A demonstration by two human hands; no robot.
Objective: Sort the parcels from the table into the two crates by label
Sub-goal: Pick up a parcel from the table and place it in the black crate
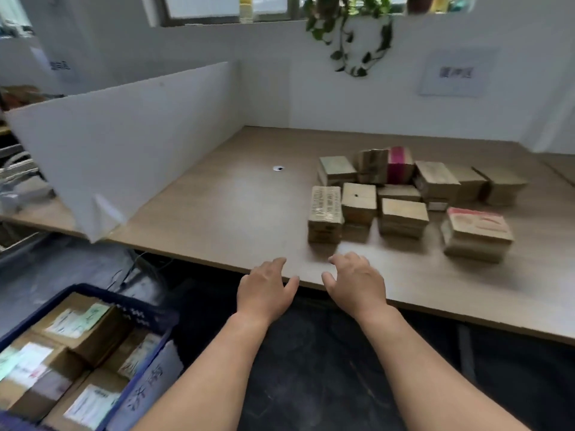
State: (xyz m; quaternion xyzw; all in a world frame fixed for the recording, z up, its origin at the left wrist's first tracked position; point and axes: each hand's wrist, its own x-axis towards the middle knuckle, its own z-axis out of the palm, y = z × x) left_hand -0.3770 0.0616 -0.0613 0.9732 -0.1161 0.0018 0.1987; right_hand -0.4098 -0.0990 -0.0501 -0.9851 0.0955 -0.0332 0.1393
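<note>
Several brown cardboard parcels (404, 194) lie clustered on the right half of the wooden table (236, 209); one carries a pink band (399, 164), another a red-printed top (477, 234). The nearest parcel (325, 214) stands a short way beyond my fingertips. My left hand (267, 290) and my right hand (357, 283) hover side by side at the table's front edge, fingers relaxed, holding nothing. A blue crate (146, 318) on the floor at lower left holds several labelled parcels. Only this one crate is visible.
A white partition board (124, 141) stands on the table's left side. White walls close the back, with a hanging plant (351, 35) and a paper sign (455, 73). A small white round thing (278, 168) lies mid-table. Dark floor lies below my arms.
</note>
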